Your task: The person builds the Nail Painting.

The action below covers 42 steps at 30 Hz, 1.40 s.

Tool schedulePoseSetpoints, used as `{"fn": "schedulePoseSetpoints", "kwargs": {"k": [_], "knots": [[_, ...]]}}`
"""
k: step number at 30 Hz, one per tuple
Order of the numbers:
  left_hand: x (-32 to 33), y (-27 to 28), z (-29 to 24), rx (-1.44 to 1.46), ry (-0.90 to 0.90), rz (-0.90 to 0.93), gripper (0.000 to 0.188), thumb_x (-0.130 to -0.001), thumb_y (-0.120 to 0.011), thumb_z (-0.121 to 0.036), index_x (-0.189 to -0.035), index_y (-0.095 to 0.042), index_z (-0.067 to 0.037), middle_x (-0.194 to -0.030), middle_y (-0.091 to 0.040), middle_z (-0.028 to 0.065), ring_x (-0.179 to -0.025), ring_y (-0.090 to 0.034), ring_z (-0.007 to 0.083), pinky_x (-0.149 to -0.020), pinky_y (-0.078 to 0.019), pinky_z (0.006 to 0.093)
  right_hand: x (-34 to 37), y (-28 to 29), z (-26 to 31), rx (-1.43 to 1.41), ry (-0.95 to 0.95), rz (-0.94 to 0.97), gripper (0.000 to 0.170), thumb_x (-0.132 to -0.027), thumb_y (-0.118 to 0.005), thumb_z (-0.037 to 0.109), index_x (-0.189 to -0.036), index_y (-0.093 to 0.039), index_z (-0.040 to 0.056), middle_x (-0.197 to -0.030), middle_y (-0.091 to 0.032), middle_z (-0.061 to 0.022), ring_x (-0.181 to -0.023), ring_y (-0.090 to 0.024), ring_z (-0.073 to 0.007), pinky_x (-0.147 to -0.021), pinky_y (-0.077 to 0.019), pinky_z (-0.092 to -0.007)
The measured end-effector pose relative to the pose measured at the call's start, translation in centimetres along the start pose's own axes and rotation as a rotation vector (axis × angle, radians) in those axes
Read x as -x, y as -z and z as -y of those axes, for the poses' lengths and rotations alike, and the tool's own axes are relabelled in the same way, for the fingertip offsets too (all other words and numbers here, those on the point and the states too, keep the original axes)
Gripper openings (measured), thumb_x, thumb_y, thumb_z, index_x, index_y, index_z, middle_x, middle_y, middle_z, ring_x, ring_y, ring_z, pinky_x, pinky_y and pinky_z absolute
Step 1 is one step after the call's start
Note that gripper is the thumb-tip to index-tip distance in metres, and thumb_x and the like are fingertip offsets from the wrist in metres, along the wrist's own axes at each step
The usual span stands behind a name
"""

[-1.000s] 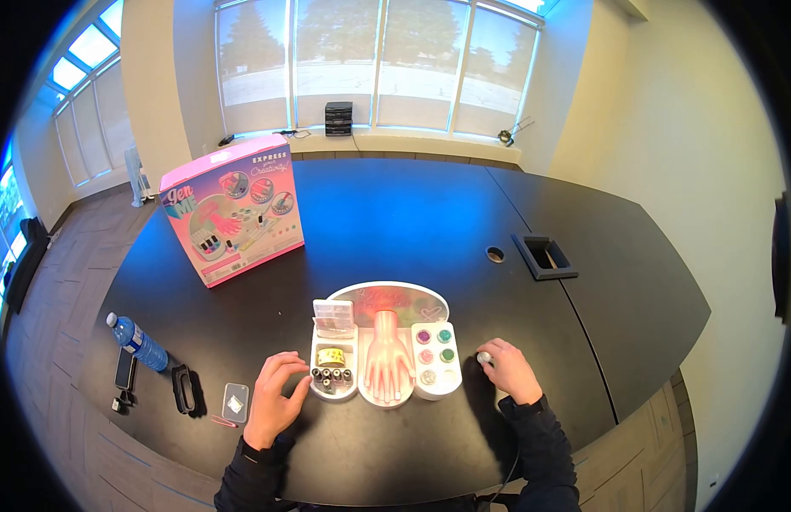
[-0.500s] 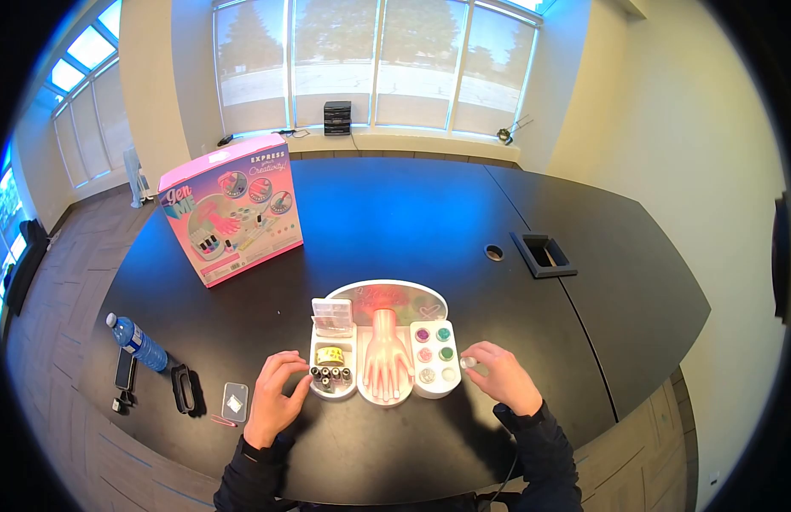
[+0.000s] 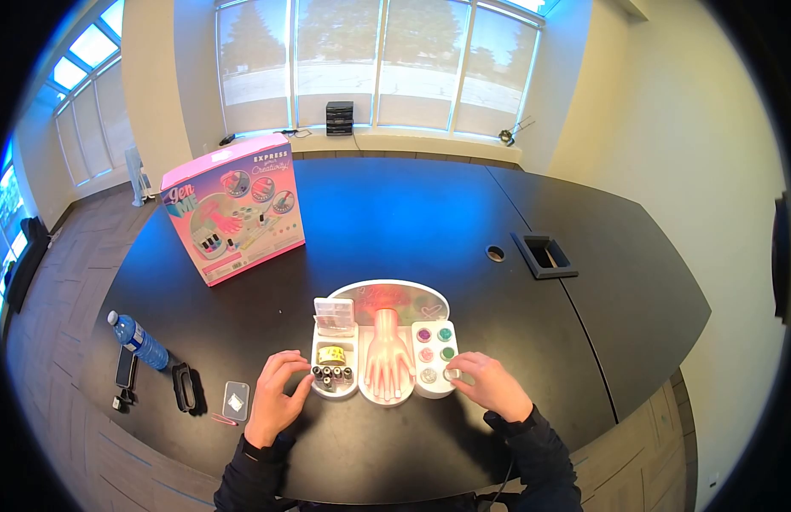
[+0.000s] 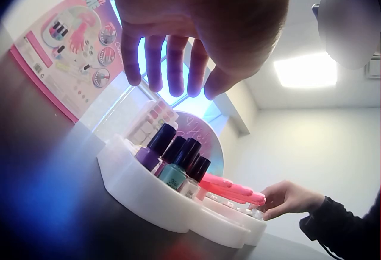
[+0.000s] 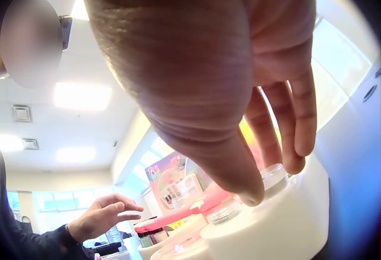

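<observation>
A white nail-play stand [image 3: 432,392] holds a pink model hand [image 3: 384,346] in its middle. My right hand [image 3: 495,388] pinches a small clear jar [image 5: 274,179] between thumb and fingers, low over the front right spot of the stand's right section. Glitter jars in purple [image 3: 424,335], green [image 3: 447,353] and other colours sit in that section. On the stand's left side, my left hand [image 3: 277,399] holds nothing, its fingers loosely bent near several nail polish bottles [image 4: 174,175] with black caps. Behind the bottles sits a yellow patterned roll [image 3: 330,355].
A clear plastic case [image 3: 334,316] stands at the stand's back left. Farther back is a large pink box [image 3: 233,218]. To the left lie a water bottle [image 3: 139,341], a black strap-like item [image 3: 183,388] and a small clear case [image 3: 236,401]. A black-framed opening [image 3: 544,256] is at the right.
My right hand has moved left with the jar, from the bare table beside the stand to the front right spot of its right section. My left hand has stayed in place.
</observation>
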State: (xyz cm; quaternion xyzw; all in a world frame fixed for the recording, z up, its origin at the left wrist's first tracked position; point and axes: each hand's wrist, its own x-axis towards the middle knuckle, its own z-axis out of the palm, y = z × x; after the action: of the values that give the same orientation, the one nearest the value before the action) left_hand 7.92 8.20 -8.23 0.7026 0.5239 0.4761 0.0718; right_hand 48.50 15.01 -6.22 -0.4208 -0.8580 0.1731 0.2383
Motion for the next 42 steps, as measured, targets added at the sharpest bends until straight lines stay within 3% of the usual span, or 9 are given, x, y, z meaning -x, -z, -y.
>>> {"fn": "schedulePoseSetpoints", "kwargs": {"k": [29, 37, 42], "knots": [[0.5, 0.3, 0.0, -0.022, 0.032, 0.01, 0.02, -0.091, -0.084, -0.005, -0.109, -0.076, -0.002, -0.12, -0.073, 0.014, -0.12, -0.07, 0.0363, -0.102, -0.0569, 0.0459, 0.2, -0.4, -0.1, 0.051, 0.019, -0.045, 0.023, -0.093, -0.082, 0.012, -0.114, -0.077, 0.0034, -0.118, -0.078, -0.0137, -0.11, -0.072, -0.0366, -0.096, -0.0597, -0.0468], [1.2, 1.0, -0.2, -0.056, 0.099, 0.084, 0.029, -0.09, -0.085, -0.007, -0.117, -0.074, -0.002, -0.125, -0.071, 0.0146, -0.12, -0.068, 0.0378, -0.103, -0.0556, 0.0455, 0.7, -0.2, -0.1, 0.049, 0.025, -0.129, 0.023, -0.095, -0.083, 0.017, -0.113, -0.079, 0.0043, -0.118, -0.079, -0.0121, -0.109, -0.073, -0.0353, -0.096, -0.0598, -0.0466], [1.2, 3.3, 1.0, -0.149, 0.156, 0.025, 0.034, -0.09, -0.084, -0.01, -0.121, -0.072, -0.003, -0.13, -0.071, 0.0153, -0.125, -0.066, 0.0394, -0.108, -0.0536, 0.0466, 1.2, 1.2, 0.7, 0.071, -0.022, -0.139, 0.022, -0.094, -0.084, 0.016, -0.113, -0.079, 0.0058, -0.118, -0.079, -0.0106, -0.108, -0.073, -0.034, -0.096, -0.0604, -0.0448]]}}
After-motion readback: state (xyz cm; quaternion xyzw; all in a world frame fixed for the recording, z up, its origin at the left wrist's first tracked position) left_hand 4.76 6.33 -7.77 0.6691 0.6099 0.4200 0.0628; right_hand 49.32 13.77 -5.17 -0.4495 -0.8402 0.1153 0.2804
